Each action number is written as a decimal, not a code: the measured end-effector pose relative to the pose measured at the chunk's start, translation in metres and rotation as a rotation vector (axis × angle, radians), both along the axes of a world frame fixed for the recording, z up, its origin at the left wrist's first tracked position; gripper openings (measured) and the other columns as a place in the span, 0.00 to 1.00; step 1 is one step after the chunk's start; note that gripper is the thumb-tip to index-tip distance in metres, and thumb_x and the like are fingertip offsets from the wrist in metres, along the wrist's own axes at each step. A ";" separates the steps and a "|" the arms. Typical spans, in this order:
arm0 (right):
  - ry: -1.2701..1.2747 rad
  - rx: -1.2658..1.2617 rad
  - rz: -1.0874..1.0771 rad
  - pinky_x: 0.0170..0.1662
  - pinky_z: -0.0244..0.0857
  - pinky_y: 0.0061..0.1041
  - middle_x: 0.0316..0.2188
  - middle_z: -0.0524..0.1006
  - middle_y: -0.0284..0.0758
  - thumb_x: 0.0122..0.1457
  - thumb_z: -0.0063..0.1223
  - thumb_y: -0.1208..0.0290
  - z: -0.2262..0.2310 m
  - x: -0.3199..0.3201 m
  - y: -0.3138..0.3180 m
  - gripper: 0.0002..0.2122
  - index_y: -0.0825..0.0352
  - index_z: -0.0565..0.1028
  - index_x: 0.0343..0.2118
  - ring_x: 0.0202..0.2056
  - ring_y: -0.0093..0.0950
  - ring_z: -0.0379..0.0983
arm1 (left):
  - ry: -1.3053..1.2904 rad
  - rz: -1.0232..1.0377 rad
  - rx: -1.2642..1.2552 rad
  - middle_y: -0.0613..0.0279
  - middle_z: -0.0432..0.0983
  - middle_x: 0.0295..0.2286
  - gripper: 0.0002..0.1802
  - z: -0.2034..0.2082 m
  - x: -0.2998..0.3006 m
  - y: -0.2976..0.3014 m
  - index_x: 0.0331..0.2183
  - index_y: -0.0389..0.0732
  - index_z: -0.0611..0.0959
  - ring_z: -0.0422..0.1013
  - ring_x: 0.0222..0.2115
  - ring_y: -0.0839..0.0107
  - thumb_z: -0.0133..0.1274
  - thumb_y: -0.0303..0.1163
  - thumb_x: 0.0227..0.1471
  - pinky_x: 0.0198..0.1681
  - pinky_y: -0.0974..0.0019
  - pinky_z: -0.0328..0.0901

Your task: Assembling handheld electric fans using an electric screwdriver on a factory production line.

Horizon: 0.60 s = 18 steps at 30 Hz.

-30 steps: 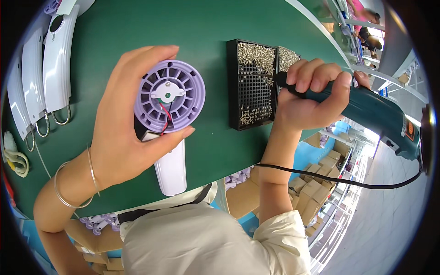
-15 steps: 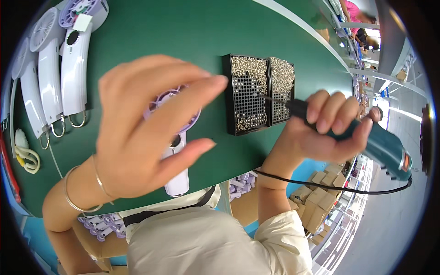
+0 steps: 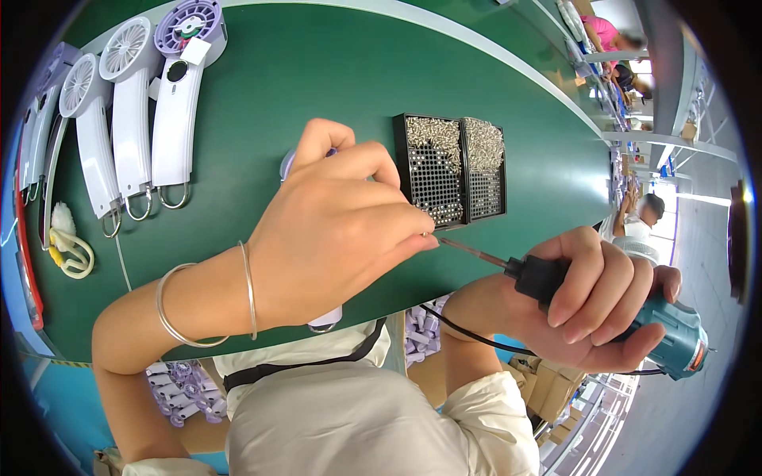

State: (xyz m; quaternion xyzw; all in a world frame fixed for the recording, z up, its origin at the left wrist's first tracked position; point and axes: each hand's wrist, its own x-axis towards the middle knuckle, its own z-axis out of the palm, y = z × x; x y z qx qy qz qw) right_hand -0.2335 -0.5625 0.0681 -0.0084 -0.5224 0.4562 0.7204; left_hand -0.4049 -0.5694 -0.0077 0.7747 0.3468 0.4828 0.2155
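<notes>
Both hands are in use above the green worktop (image 3: 333, 63). The left hand (image 3: 341, 214) is closed in a pinch: thumb and forefinger meet at the near edge of the screw tray, gripping what appears to be a small metal screw (image 3: 426, 234). Two thin bracelets (image 3: 163, 309) circle the left wrist. The right hand (image 3: 583, 301) is wrapped around a dark teal electric screwdriver (image 3: 675, 337) with a black nose. Its slim bit (image 3: 480, 255) points left, the tip just beside the pinched fingertips; contact with the screw cannot be confirmed.

A handheld fan (image 3: 286, 165) lies on the worktop beneath the left hand and is largely hidden; only part of its purple head and the lower end of its white handle show. The black screw tray (image 3: 403, 159) stands to the right of the fan, in two sections, with loose screws heaped toward the far side and rows of holes nearer the wearer.

Further white fans (image 3: 132, 119) stand in a row at the left, metal loops (image 3: 174, 207) at their lower ends; one shows an open purple head (image 3: 190, 25). A cream cord (image 3: 75, 258) lies near them. Below the worktop edge, cardboard boxes (image 3: 202, 435) contain purple and white parts (image 3: 186, 393).
</notes>
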 end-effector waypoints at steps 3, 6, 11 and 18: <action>-0.010 0.021 -0.001 0.17 0.56 0.17 0.15 0.66 0.26 0.58 0.48 0.65 0.002 -0.006 -0.003 0.13 0.68 0.63 0.40 0.11 0.18 0.61 | -0.014 0.013 0.051 0.72 0.75 0.19 0.09 0.004 0.000 -0.001 0.24 0.43 0.85 0.66 0.25 0.72 0.66 0.29 0.33 0.37 0.61 0.54; -0.082 0.043 -0.052 0.17 0.57 0.17 0.15 0.66 0.26 0.59 0.47 0.65 0.001 -0.008 -0.006 0.13 0.67 0.63 0.41 0.12 0.18 0.61 | 0.002 0.031 0.103 0.71 0.75 0.19 0.11 0.006 0.000 -0.002 0.25 0.42 0.85 0.66 0.25 0.71 0.66 0.30 0.31 0.36 0.60 0.55; -0.106 0.099 -0.065 0.17 0.57 0.18 0.16 0.66 0.27 0.60 0.47 0.64 -0.001 -0.012 -0.009 0.13 0.65 0.61 0.42 0.13 0.19 0.62 | 0.023 0.025 0.173 0.70 0.74 0.20 0.12 0.005 -0.003 -0.004 0.25 0.41 0.83 0.66 0.25 0.69 0.67 0.30 0.30 0.35 0.59 0.55; -0.106 0.161 -0.042 0.17 0.59 0.18 0.17 0.67 0.28 0.60 0.47 0.63 0.000 -0.013 -0.012 0.14 0.65 0.61 0.42 0.14 0.20 0.63 | 0.033 0.018 0.185 0.69 0.74 0.19 0.13 0.007 -0.003 -0.004 0.25 0.40 0.83 0.66 0.24 0.69 0.66 0.27 0.29 0.35 0.59 0.55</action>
